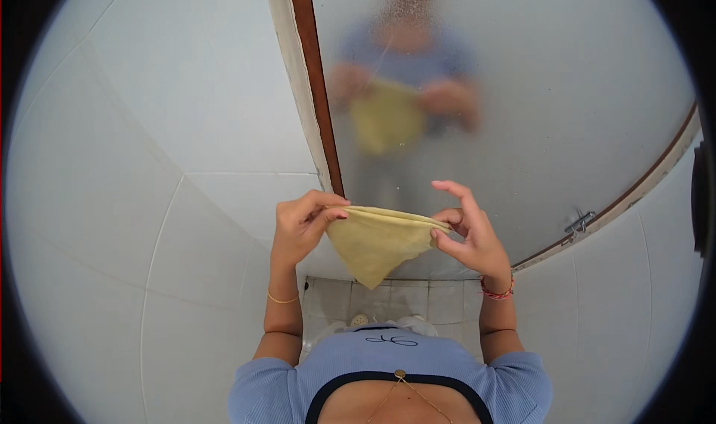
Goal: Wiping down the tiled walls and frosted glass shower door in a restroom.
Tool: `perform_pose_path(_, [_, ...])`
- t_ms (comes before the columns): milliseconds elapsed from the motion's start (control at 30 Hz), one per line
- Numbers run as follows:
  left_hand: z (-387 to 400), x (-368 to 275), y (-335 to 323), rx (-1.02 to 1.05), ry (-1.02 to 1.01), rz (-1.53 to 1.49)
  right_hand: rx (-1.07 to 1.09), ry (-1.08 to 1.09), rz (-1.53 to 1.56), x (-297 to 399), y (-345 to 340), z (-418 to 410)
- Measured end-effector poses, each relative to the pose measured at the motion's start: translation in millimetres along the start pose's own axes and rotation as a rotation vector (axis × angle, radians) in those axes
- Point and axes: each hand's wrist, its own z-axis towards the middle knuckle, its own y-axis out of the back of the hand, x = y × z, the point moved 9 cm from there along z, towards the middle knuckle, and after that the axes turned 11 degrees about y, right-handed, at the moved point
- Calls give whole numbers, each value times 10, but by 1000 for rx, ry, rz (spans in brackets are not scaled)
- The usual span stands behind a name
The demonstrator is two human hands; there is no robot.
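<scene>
Between my hands hangs a yellow cloth (380,245), folded over along its top edge, with a pointed corner drooping towards the floor. My left hand (305,222) pinches its left top corner between thumb and fingers. At the opposite corner, my right hand (467,231) grips the fold with the thumb and a finger, while another finger sticks up. Just beyond the cloth stands a frosted or misted door panel (514,116), dotted with droplets, carrying a blurred reflection of a person in blue and of the cloth.
A brown frame strip (319,83) borders the panel on the left. Low on its right side is a metal latch (579,222). Pale tiled walls (112,144) close in on both sides. Below lies a grey tiled floor (444,301). A dark object (699,200) shows at the far right.
</scene>
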Motion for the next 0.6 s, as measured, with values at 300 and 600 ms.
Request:
perform_pose_path(300, [372,47,-491,129,48,-246,198,-34,1188,-654,-560,-361])
perform_pose_path(600, [735,55,-707,88,-51,-398,-246,322,747,-90,-91,-191])
